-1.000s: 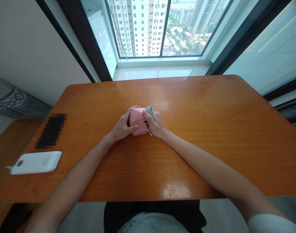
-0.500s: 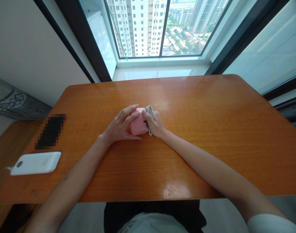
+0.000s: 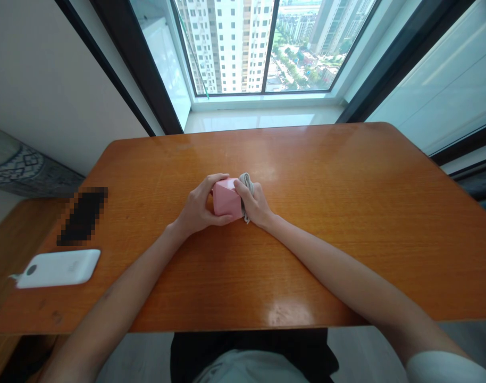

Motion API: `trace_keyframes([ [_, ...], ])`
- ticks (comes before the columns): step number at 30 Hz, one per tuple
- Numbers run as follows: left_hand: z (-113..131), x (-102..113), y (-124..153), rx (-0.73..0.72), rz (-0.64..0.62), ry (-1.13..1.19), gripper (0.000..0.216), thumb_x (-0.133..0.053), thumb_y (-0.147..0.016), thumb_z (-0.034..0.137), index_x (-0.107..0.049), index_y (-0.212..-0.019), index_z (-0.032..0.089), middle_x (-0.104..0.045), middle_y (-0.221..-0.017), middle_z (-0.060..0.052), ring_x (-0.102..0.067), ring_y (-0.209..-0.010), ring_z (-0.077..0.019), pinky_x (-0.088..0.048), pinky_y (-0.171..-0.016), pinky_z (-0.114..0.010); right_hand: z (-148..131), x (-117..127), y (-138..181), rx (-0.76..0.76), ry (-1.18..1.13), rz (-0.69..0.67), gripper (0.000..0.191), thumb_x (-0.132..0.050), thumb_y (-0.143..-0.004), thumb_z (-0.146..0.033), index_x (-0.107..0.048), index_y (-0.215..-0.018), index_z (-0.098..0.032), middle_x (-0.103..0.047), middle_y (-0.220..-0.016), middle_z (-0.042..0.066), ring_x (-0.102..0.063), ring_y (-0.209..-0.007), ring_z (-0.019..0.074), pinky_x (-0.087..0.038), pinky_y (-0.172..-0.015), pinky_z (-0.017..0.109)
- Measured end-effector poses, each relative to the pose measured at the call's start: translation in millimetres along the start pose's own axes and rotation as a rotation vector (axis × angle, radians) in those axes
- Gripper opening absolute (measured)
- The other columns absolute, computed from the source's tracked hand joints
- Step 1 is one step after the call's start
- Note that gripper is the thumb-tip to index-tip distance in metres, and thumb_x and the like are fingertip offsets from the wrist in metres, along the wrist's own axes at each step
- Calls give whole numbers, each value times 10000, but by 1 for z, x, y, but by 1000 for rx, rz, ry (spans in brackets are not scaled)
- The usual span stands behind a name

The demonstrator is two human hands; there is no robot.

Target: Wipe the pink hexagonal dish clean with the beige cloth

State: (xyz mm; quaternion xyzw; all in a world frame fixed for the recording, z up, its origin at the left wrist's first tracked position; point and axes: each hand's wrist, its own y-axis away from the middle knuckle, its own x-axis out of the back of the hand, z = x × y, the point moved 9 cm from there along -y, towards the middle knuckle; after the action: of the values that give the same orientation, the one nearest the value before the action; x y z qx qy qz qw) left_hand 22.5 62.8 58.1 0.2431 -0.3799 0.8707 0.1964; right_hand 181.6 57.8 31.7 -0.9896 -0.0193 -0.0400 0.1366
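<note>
Cloth [image 3: 248, 182], grey and folded, against a pink faceted block [image 3: 227, 202] at mid-frame.
From where I stand, the left hand [image 3: 198, 208] curls round the block's left side, thumb and fingers parted by its width; the right hand [image 3: 259, 205] is closed on the cloth, thumb lying on the block. Around them spreads a wooden table [image 3: 346, 213], with a white oblong device [image 3: 61, 268] at lower left and a window [image 3: 243, 48] at top centre.
</note>
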Motion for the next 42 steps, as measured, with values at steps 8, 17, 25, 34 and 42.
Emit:
trace_keyframes([
  [8, -18, -11, 6, 97, -11, 197, 988, -810, -854, 810, -524, -1601, 231, -687, -1461, -161, -737, -1165, -300, -626, -977, -406, -1, -2, 1, -21, 1, -18, 657, -536, -1014, -806, -417, -679, -254, -381, -576, -71, -365, -556, 93, -290, -536, 274],
  [17, 7, -3, 13, -342, -100, -256, 1325, -934, -698, 811, -276, -1768, 392, -420, -1766, -207, -506, -1602, -445, -517, -1260, -646, 0, -3, 1, -43, -41, -26, 661, -542, -999, -824, -415, -683, -258, -389, -588, -71, -364, -568, 98, -297, -547, 276],
  [25, 12, 0, 11, -345, -42, -271, 1211, -984, -717, 713, -408, -1709, 326, -591, -1616, -212, -644, -1467, -417, -599, -1203, -592, 1, -3, 0, -47, -20, -38, 627, -528, -1022, -789, -432, -714, -251, -407, -620, -64, -373, -592, 102, -309, -563, 275],
  [34, -11, -5, 2, 79, 11, 83, 975, -808, -799, 844, -592, -1492, 193, -744, -1365, -164, -762, -1130, -309, -639, -995, -433, -3, -3, 0, -21, -29, -21, 635, -550, -999, -799, -420, -692, -259, -392, -607, -66, -365, -577, 102, -281, -550, 284],
  [42, -13, -8, 5, 28, 22, 150, 1059, -789, -831, 862, -493, -1628, 231, -642, -1528, -193, -706, -1295, -347, -602, -1099, -485, -1, -4, 1, -37, -26, -39, 648, -562, -985, -805, -408, -674, -257, -377, -615, -63, -352, -595, 104, -291, -558, 282],
])
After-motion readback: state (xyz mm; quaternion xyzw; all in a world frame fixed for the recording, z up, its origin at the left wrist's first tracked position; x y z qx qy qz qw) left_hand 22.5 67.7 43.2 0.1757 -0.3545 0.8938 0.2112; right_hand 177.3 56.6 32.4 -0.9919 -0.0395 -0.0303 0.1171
